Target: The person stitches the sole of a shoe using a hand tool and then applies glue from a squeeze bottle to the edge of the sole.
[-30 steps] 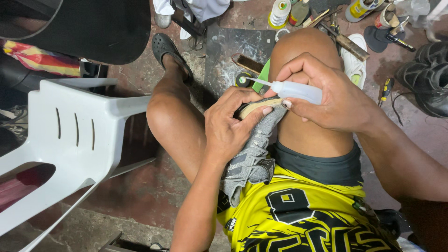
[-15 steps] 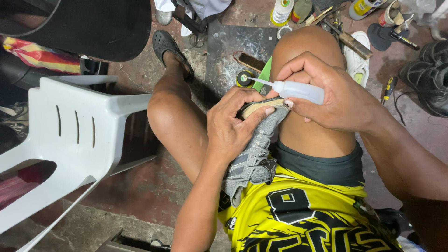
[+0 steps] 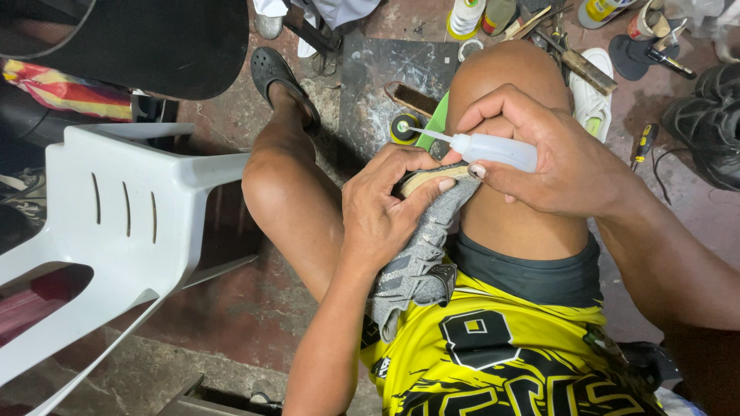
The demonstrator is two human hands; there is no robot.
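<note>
A grey knitted shoe (image 3: pixel 420 250) lies between my knees, toe pointing away from me, its pale sole edge (image 3: pixel 425 177) turned up. My left hand (image 3: pixel 389 204) clamps the front of the shoe, thumb and fingers pinching the sole against the upper. My right hand (image 3: pixel 551 158) holds a small translucent squeeze bottle (image 3: pixel 493 149) sideways, its thin nozzle pointing left just above the toe of the shoe. The right hand rests on my right knee.
A white plastic chair (image 3: pixel 116 223) stands at my left. Bottles (image 3: pixel 466 15), tools and a screwdriver (image 3: pixel 642 144) litter the floor ahead, with a white shoe (image 3: pixel 593 100) and dark shoes (image 3: pixel 705 127) at the right. My left foot wears a black sandal (image 3: pixel 281 73).
Both hands have stayed almost still on the shoe and the bottle; only the view has shifted slightly.
</note>
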